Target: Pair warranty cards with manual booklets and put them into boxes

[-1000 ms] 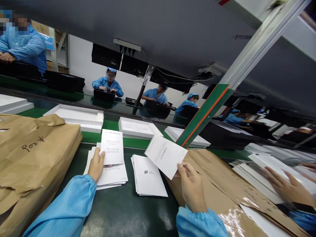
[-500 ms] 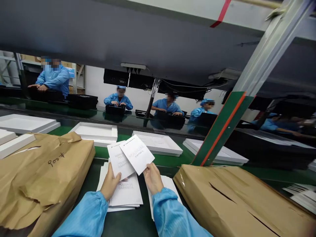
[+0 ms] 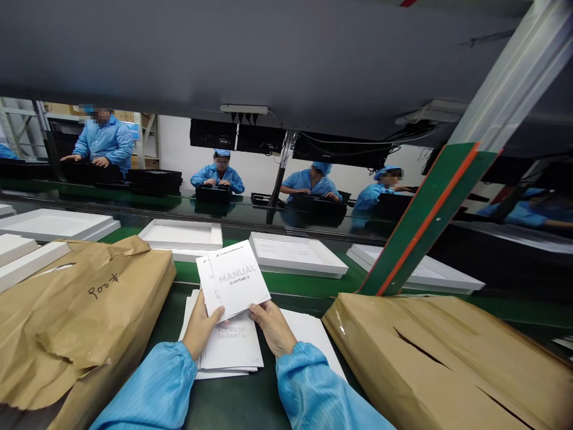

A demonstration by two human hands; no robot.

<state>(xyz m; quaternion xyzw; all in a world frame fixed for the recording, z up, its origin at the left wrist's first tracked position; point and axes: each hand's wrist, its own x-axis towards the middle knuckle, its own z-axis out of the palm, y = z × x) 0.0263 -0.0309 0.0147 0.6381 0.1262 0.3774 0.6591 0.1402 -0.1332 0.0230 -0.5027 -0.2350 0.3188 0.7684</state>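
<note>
My left hand [image 3: 200, 327] is closed on a white warranty leaflet [image 3: 205, 276], mostly covered by the sheet in front of it. That front sheet is a white manual [image 3: 240, 280] printed "MANUAL", and my right hand [image 3: 272, 325] pinches its lower right corner. The two papers overlap almost fully, tilted slightly. Beneath my hands a stack of warranty leaflets [image 3: 233, 351], marked "Poliza de Garantia", lies on the dark green surface. Partly behind my right wrist is a second white paper stack [image 3: 313, 337].
Brown paper packages lie left [image 3: 85, 316] and right [image 3: 430, 352]. White box trays [image 3: 295, 266] line the green belt ahead. A slanted metal post [image 3: 430, 209] rises at right under a low grey shelf [image 3: 224, 54]. Several co-workers in blue [image 3: 110, 140] sit or stand across the line.
My right hand has moved left and turned the manual, bringing it over the warranty leaflet so the two now overlap almost fully. The view has shifted slightly.
</note>
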